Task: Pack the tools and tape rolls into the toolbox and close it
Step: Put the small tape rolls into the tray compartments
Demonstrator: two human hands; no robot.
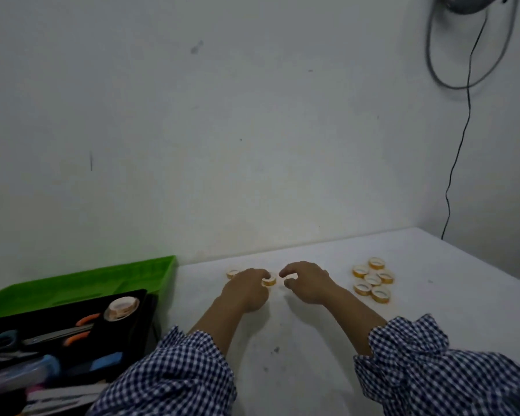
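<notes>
My left hand [246, 291] rests on the white table [282, 355] and its fingers curl round a small yellow tape roll [269, 280]. A second small roll [232, 273] lies just left of that hand. My right hand [308, 283] hovers close beside it with thumb and forefinger curled; whether they pinch anything is unclear. Several yellow rolls [373, 280] lie in a cluster to the right. The toolbox stands at the left, with an open green lid [87, 280] and a black tray [57, 349] holding a larger tape roll [121, 307], orange-handled pliers [81, 328] and blue-handled scissors [0, 340].
A pale wall rises right behind the table. A black cable [457, 163] hangs down it at the right, to the table's far corner. The table's right edge runs diagonally at the far right. Checked sleeves cover both forearms at the bottom.
</notes>
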